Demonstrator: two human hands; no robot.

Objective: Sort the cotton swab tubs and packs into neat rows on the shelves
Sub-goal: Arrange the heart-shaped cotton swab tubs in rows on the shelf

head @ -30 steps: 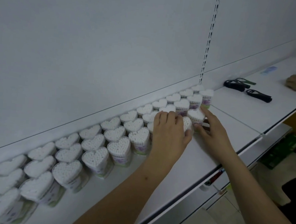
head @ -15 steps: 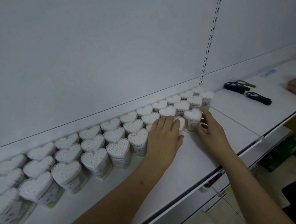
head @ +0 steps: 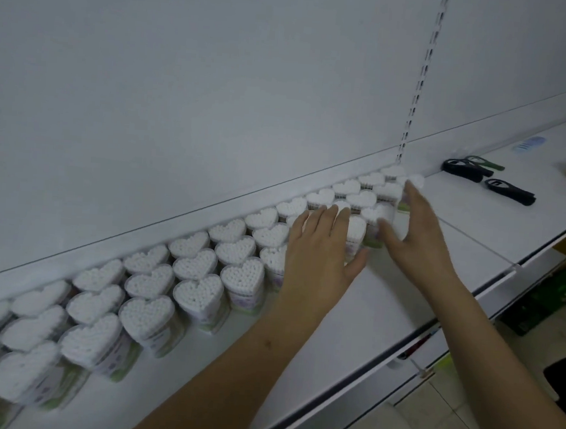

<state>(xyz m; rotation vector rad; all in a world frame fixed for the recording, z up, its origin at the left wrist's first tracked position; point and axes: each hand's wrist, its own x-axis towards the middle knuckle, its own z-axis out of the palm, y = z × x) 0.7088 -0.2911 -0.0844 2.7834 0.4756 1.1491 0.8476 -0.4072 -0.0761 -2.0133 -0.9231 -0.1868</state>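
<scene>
White shelf (head: pixel 351 323), heart-shaped swab tubs (head: pixel 199 292), three rows

No legible text anywhere

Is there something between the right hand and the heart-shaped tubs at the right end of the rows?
Nothing visible does. The right hand is already against the end tubs, fingers straight. The black tools lie further right on the shelf, out of the way.

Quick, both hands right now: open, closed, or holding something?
Left hand: open, fingers straight, resting on the heart-shaped swab tubs.
Right hand: open, fingers straight against the tubs at the row's end; holding nothing.
</scene>
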